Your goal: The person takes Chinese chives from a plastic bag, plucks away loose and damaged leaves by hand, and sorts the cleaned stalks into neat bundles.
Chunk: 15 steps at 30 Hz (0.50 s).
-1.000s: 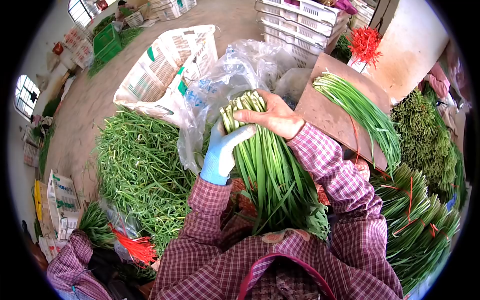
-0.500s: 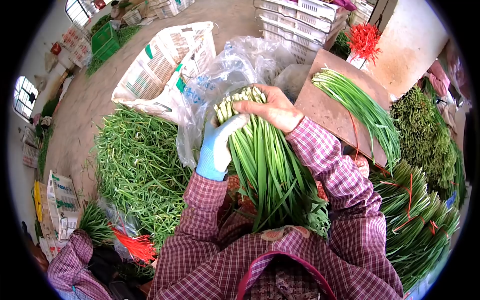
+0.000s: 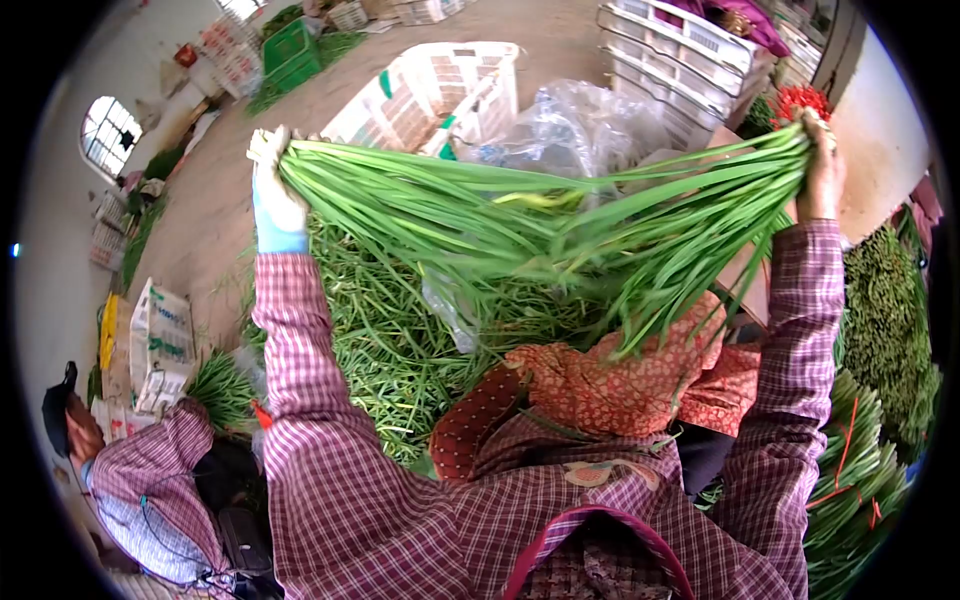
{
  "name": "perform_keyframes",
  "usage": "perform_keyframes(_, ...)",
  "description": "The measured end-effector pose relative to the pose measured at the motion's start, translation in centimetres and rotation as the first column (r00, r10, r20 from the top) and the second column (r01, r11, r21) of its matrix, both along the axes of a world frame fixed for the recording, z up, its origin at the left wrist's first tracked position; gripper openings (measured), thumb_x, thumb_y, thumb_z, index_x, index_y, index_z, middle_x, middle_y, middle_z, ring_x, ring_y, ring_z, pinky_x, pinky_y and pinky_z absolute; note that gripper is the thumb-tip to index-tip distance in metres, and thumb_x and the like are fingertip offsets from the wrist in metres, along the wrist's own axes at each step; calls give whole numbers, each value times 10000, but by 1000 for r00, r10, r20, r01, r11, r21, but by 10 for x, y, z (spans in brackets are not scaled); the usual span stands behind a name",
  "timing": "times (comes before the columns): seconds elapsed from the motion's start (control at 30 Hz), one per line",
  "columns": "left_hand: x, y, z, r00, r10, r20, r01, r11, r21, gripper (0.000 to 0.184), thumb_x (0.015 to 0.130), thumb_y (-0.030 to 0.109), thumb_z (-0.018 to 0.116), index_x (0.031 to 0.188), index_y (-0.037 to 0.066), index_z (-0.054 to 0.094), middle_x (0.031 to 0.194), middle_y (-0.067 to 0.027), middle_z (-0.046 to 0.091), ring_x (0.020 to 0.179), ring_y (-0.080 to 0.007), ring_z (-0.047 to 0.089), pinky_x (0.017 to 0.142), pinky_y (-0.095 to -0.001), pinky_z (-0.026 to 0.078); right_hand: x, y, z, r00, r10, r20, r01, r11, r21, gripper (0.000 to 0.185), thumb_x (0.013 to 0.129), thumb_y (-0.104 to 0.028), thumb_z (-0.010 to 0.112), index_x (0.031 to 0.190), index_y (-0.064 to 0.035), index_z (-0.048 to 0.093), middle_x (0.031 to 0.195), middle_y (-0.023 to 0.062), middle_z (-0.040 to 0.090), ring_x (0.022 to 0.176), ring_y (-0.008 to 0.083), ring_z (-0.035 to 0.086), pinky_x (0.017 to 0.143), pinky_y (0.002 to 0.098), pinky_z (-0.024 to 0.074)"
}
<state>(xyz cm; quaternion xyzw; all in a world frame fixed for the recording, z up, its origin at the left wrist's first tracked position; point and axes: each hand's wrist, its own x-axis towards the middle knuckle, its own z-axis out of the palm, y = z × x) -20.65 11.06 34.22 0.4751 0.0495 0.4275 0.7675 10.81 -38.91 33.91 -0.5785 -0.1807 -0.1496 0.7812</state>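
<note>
My left hand (image 3: 280,195), in a white and blue glove, is closed round the pale cut ends of one bunch of garlic chives (image 3: 400,185) at the left. Far out to the right, my bare right hand (image 3: 822,170) grips the ends of another bunch (image 3: 715,200). Both arms are stretched wide. The long green leaves of the two bunches meet and overlap in the middle, blurred there and sagging above my lap. Beneath them lies a big heap of loose green leaves (image 3: 390,340).
A white plastic crate (image 3: 420,90) and clear plastic sheeting (image 3: 580,125) lie ahead. Stacked crates (image 3: 680,75) and red ties (image 3: 800,103) are at the back right. Tied chive bundles (image 3: 860,480) lie at my right. Another person (image 3: 160,480) sits at the left.
My hands were together on one bunch in front of me; now they are far apart, each with part of the chives. The chives on the board at the right no longer show there.
</note>
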Motion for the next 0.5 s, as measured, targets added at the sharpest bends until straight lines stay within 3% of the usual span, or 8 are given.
perform_keyframes(0.1, -11, -18, 40, 999, -4, 41, -11, 941, 339, 137, 859, 138, 639, 906, 81, 523, 754, -40, 536, 738, -195, 581, 829, -434, 506, -2, 8, 17, 980, 22, 200, -58, 983, 177, 328, 899, -242, 598, 1132, -12, 592, 1003, 119, 666, 859, 179, 647, 777, 287, 545)
perform_keyframes(0.17, -14, -34, 62, 992, -127, 1, 105, 824, 556, 190, 839, 152, 664, 934, 83, 515, 744, -24, 519, 699, -171, 569, 788, -411, 524, -38, 33, 41, 972, 121, 202, -152, 977, 147, 353, 893, -234, 605, 1154, 0, 563, 969, 111, 664, 799, 183, 651, 701, 274, 564)
perform_keyframes(0.2, -6, -43, 66, 993, 57, -106, 5, 861, 508, 243, 826, 170, 679, 973, 86, 504, 749, -15, 515, 660, -143, 550, 746, -380, 534, -43, 50, 46, 985, 71, 157, -84, 993, 77, 321, 904, -287, 580, 1104, -38, 607, 971, 105, 661, 765, 171, 650, 646, 320, 571)
perform_keyframes(0.3, 18, -58, 58, 974, 13, -225, 109, 845, 523, 257, 830, 142, 648, 1013, 59, 486, 723, -10, 483, 615, -123, 509, 645, -301, 489, -55, 112, 31, 919, 148, 367, 58, 867, -494, 513, 832, -511, 593, 1107, -81, 640, 1066, 128, 651, 1004, 165, 598, 987, 380, 410)
perform_keyframes(0.33, 23, -76, 58, 978, -54, -199, 153, 836, 526, 257, 829, 137, 634, 1014, 47, 479, 697, -4, 460, 606, -125, 498, 619, -287, 466, -82, 130, 33, 963, 85, 255, 32, 905, -424, 644, 795, -556, 621, 1169, -33, 586, 1107, 154, 637, 1072, 181, 570, 1034, 383, 357)
perform_keyframes(0.37, 26, -94, 57, 972, -132, -196, 215, 837, 502, 243, 830, 142, 628, 995, 46, 477, 676, 3, 443, 601, -121, 490, 608, -293, 469, -73, 143, 23, 951, 180, 252, -99, 948, -301, 674, 773, -532, 671, 1180, -8, 553, 1097, 152, 641, 1035, 180, 594, 973, 364, 419)
perform_keyframes(0.43, 34, -111, 49, 938, -275, -210, 343, 825, 450, 244, 822, 145, 631, 992, 61, 478, 671, 10, 434, 600, -120, 487, 594, -298, 472, -101, 148, 40, 879, 434, 200, -379, 887, -263, 544, 775, -436, 718, 1104, -27, 576, 953, 107, 688, 834, 138, 657, 794, 299, 526)
perform_keyframes(0.5, 47, -134, 41, 886, -407, -221, 463, 805, 371, 235, 813, 136, 635, 986, 76, 486, 673, 13, 430, 602, -119, 489, 579, -296, 474, -111, 163, 39, 802, 589, 95, -525, 772, -359, 494, 798, -437, 696, 1097, -60, 582, 944, 127, 691, 810, 144, 670, 796, 326, 545)
